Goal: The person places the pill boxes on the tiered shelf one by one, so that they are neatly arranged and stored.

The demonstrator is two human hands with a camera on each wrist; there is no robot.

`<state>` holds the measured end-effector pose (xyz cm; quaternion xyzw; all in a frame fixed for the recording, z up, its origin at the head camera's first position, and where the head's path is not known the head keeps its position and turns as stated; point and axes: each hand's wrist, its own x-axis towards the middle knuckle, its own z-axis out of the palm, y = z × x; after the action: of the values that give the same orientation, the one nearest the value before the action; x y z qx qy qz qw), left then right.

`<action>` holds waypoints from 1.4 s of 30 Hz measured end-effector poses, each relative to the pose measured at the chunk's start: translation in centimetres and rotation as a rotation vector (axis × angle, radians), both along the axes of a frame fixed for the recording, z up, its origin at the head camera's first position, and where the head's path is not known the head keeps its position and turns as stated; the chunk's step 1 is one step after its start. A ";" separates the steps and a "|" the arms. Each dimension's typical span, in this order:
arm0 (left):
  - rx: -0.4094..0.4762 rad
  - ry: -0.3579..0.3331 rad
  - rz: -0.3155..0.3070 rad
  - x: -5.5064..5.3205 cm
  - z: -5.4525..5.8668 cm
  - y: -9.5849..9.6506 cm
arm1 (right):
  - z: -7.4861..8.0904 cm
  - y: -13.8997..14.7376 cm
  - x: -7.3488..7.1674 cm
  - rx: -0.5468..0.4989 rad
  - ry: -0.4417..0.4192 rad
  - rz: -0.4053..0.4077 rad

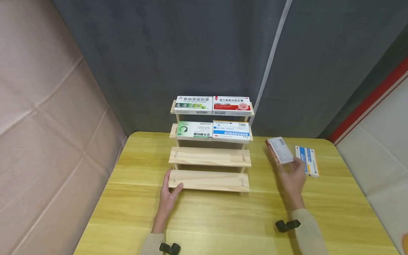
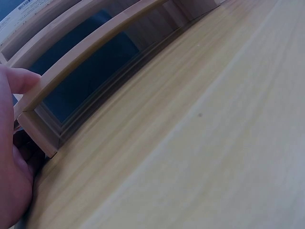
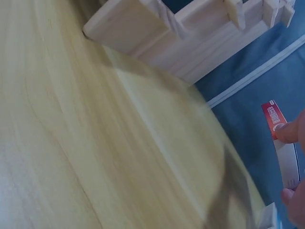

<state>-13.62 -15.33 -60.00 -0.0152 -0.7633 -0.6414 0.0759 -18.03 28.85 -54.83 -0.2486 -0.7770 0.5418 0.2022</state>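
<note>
Right hand (image 1: 292, 177) pinches the box (image 1: 281, 150) – likely light, crushable card, best held by its edges – while left hand (image 1: 168, 196) grips the rack (image 1: 209, 157)

Pale beige sleeves (image 1: 308, 233); black wrist cameras (image 1: 281, 226).

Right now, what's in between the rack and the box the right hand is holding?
Just bare table: the head view shows nothing standing between the rack and the box.
</note>
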 end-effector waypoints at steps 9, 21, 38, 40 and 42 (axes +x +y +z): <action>0.001 0.000 0.006 -0.1 -0.1 0.0 | 1.4 -0.4 1.1 0.109 0.080 -0.020; 0.006 -0.009 0.001 -0.1 -0.1 -0.1 | 2.4 -1.1 2.8 0.114 0.099 -0.032; 0.002 0.004 -0.005 -0.2 -0.2 -0.1 | 3.8 -1.7 5.2 0.003 0.115 -0.008; -0.001 0.005 -0.004 -0.2 -0.1 -0.1 | 4.0 -1.9 5.5 -0.005 0.134 -0.001; -0.004 0.004 -0.002 -0.1 -0.1 -0.1 | 4.1 -2.0 5.7 -0.014 0.150 0.001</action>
<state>-13.77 -15.45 -60.09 -0.0175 -0.7644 -0.6399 0.0769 -12.37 26.84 -50.74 -0.2083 -0.7559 0.5645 0.2579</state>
